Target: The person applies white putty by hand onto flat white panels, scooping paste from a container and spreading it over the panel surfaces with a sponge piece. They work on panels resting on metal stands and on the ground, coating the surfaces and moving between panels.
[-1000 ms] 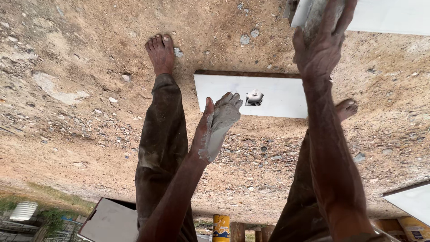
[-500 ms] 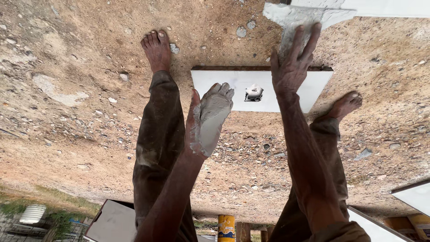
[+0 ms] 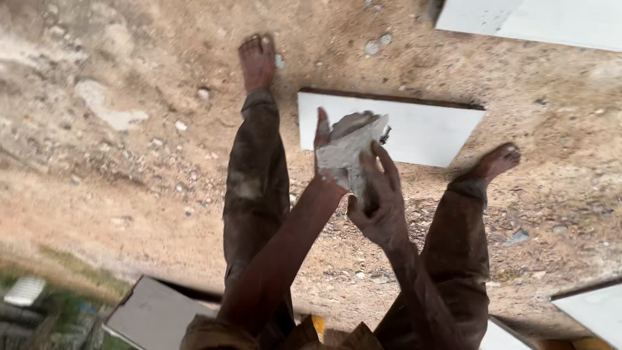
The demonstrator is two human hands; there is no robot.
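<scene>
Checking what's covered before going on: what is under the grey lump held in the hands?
Behind the grey lump, a white slab lies flat on the sandy ground. The lump and both hands hide the slab's left-middle part, so anything lying there cannot be seen.

We count four white slabs — one (image 3: 414, 133) between the feet, one (image 3: 551, 23) at the top, two at the lower corners (image 3: 593, 311) (image 3: 152, 317) — plus two bare feet (image 3: 257, 61) (image 3: 495, 162) and two hands (image 3: 337, 155) (image 3: 382, 201).

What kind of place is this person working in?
Probably an outdoor building or tiling site: bare stony dirt ground, white tiles laid on it, and both hands working a grey mortar-like lump.
</scene>
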